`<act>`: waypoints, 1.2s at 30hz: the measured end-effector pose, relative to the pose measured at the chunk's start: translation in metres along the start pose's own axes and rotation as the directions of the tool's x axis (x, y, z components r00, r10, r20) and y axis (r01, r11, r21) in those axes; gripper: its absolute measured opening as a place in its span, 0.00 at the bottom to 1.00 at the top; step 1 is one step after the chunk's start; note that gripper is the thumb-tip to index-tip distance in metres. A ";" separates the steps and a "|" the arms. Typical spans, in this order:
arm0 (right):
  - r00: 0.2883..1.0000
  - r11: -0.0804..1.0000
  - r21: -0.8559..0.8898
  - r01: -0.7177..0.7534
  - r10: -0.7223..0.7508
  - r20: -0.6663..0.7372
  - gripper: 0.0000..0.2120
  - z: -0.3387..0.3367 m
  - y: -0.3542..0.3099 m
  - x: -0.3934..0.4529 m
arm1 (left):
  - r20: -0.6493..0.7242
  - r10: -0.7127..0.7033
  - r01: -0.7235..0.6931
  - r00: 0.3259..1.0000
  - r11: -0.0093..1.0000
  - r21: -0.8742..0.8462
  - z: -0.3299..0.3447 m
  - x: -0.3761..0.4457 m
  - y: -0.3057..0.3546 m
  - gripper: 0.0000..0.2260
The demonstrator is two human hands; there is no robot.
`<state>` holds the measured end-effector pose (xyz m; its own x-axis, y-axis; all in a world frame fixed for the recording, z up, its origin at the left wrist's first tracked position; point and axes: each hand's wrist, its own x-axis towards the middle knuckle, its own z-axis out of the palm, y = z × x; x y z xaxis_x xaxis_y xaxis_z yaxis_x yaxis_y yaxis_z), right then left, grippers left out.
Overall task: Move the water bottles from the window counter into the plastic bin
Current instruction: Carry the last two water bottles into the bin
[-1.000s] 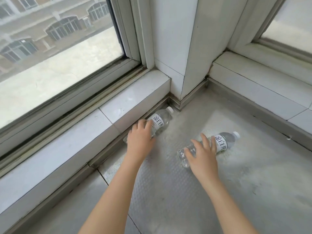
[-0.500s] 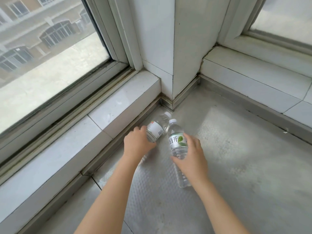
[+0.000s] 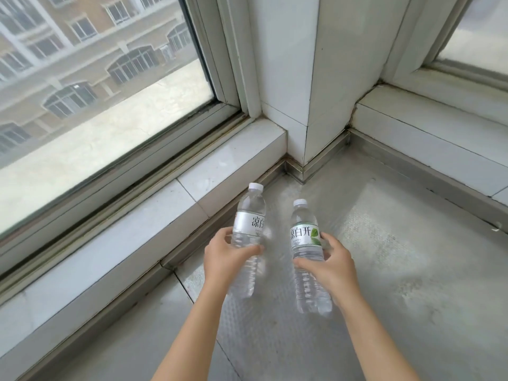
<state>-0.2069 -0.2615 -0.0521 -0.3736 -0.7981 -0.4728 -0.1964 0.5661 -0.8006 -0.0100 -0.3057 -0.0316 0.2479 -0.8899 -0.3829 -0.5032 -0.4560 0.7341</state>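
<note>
Left hand (image 3: 229,258) wrapped round left bottle (image 3: 248,232), right hand (image 3: 331,266) gripping right bottle (image 3: 305,248). Both clear plastic, white caps, white labels, right label has green leaf. Held caps-up above grey counter (image 3: 398,265), just apart.

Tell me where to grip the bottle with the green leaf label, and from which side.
Grip the leaf-label bottle round its straight middle, just under the label, from the right side, as the right hand does now. The neck tapers, and the ribbed lower body is free.
</note>
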 end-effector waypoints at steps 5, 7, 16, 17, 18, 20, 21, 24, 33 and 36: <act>0.993 0.981 0.177 0.082 -0.096 0.072 0.37 0.010 -0.013 -0.037 | -0.106 -0.082 0.048 0.991 0.956 -0.290 -0.044 -0.037 -0.013 0.25; 0.984 0.972 0.207 0.111 -0.136 0.111 0.36 0.017 -0.021 -0.055 | -0.144 -0.097 0.041 0.985 0.935 -0.352 -0.065 -0.056 -0.020 0.23; 0.910 0.933 0.237 0.271 -0.329 0.253 0.39 0.060 -0.055 -0.158 | -0.312 -0.128 -0.064 0.941 0.840 -0.539 -0.157 -0.153 -0.062 0.23; 0.896 0.926 0.241 0.291 -0.352 0.270 0.38 0.066 -0.059 -0.173 | -0.331 -0.130 -0.081 0.935 0.829 -0.553 -0.168 -0.164 -0.070 0.23; 0.882 0.918 0.246 0.309 -0.374 0.287 0.38 0.072 -0.061 -0.188 | -0.348 -0.129 -0.099 0.928 0.818 -0.567 -0.179 -0.176 -0.078 0.23; 0.854 0.905 0.262 0.335 -0.409 0.322 0.37 0.085 -0.065 -0.219 | -0.383 -0.125 -0.137 0.915 0.797 -0.588 -0.201 -0.201 -0.096 0.24; 0.839 0.900 0.270 0.344 -0.423 0.342 0.37 0.092 -0.066 -0.236 | -0.404 -0.125 -0.156 0.906 0.789 -0.595 -0.212 -0.214 -0.106 0.25; 0.782 0.884 0.285 0.371 -0.463 0.417 0.37 0.118 -0.066 -0.289 | -0.469 -0.124 -0.203 0.874 0.785 -0.586 -0.249 -0.258 -0.138 0.27; 0.513 0.850 0.324 0.415 -0.512 0.689 0.38 0.208 -0.050 -0.474 | -0.693 -0.197 -0.289 0.694 0.805 -0.518 -0.351 -0.422 -0.247 0.35; 0.367 0.832 0.339 0.438 -0.510 0.778 0.37 0.242 -0.044 -0.536 | -0.770 -0.268 -0.310 0.579 0.801 -0.512 -0.378 -0.478 -0.282 0.34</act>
<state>0.2213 0.0917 0.1476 0.6681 -0.7423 -0.0516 -0.0199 0.0515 -0.9985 0.3266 0.2448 0.1566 0.9159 -0.4012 0.0132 -0.0561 -0.0953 0.9939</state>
